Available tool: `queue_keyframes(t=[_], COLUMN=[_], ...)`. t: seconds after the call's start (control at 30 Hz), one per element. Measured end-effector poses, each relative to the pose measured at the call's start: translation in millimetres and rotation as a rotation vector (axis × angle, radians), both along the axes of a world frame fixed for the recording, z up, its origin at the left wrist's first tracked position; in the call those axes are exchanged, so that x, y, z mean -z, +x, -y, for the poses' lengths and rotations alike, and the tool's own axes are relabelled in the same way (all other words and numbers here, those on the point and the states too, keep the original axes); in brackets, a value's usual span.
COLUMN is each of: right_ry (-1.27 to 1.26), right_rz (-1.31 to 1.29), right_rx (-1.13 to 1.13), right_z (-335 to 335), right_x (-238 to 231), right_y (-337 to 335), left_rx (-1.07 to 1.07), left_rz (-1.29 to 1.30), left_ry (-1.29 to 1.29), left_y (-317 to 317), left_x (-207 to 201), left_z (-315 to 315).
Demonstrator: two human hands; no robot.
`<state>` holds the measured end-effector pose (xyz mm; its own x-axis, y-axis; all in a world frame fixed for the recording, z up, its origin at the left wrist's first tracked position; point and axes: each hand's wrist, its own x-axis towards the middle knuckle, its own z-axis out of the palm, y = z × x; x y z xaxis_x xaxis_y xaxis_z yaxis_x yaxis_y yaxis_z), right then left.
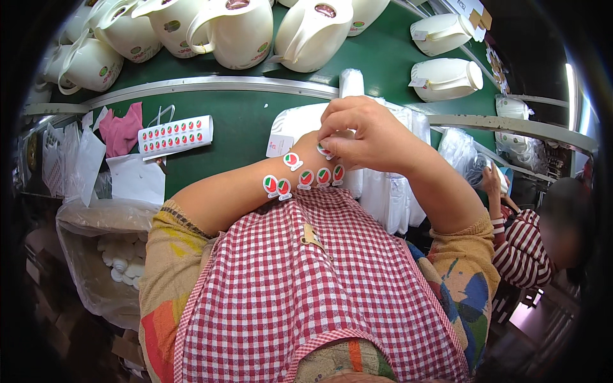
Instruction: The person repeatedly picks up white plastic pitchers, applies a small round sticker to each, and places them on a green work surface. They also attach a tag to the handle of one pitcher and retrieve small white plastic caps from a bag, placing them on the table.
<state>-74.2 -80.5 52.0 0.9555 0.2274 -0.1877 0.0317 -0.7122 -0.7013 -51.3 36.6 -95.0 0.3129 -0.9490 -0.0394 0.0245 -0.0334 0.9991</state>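
Note:
My left forearm reaches across in front of me, with several round red-and-green stickers [306, 178] stuck on its skin. My right hand [364, 131] is closed, thumb and fingertips pinching a sticker [324, 150] at my left wrist. Whether that sticker is free of the skin I cannot tell. Mostly hidden behind the right hand is my left hand [311, 142]; its fingers do not show. Next to it lies a cream-white jug [297, 121], tipped on its side, with a white tag [280, 146] at its end.
Cream jugs [239, 38] line the green bench beyond a metal rail [223, 83]. Left are a sticker sheet [175, 137], a pink cloth [121, 131] and a plastic-lined box [83, 223]. White plastic bags [389, 198] hang right. A co-worker in a striped sleeve [523, 249] sits far right.

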Motion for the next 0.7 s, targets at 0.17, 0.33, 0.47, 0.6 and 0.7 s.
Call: queue_keyframes(t=[0.17,0.33,0.47,0.6,0.7], right_ry=[-0.081,0.245,0.551,0.489,0.552], right_rz=[0.280,0.384,-0.204,-0.109,-0.125], right_rx=[0.039,0.432,0.724,0.694,0.548], right_z=[14,41,45,31,0], right_x=[-2,-4,69,107,105], right_y=[8,-18,-63,-92,-104], left_rx=[-0.058,-0.054,-0.154,-0.274,-0.333], left_rz=[0.217,-0.497,-0.754,-0.778,-0.798], left_ry=[-0.187,0.167,0.162,0.194,0.195], left_y=[15,72,74,58,51], left_x=[3,-46,-48,-45,-39], left_z=[26,30,53,70,76])
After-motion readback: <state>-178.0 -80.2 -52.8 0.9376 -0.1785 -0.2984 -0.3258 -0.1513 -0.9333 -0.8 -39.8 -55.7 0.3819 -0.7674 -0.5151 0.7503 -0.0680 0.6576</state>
